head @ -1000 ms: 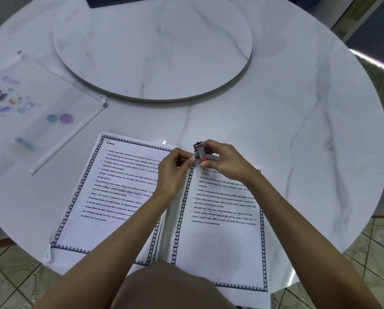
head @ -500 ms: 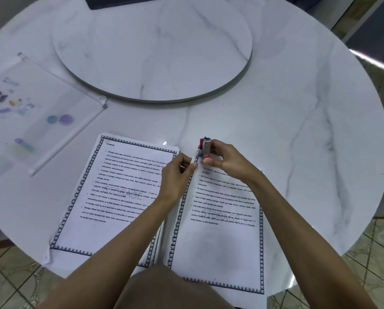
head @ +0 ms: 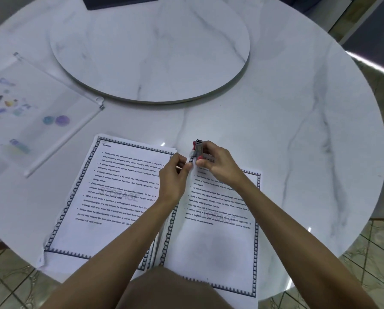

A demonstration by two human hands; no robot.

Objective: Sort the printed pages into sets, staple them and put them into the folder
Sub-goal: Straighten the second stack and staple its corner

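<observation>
Two stacks of printed pages with dark patterned borders lie side by side at the table's near edge. The left stack (head: 110,197) lies flat. My left hand (head: 174,177) pinches the top left corner of the right set (head: 215,237). A small red and silver stapler (head: 198,148) stands tilted upright at that same corner, gripped by my right hand (head: 217,163). A clear zip folder (head: 32,112) with coloured stickers lies at the far left.
The round white marble table (head: 298,130) carries a raised marble turntable (head: 151,47) at its middle. A dark flat object (head: 119,1) sits at the turntable's far edge. Tiled floor (head: 378,253) shows beyond the table's near right rim.
The stapler has turned from lying across the corner to standing more upright, and the right set's top corner has been drawn up slightly between both hands.
</observation>
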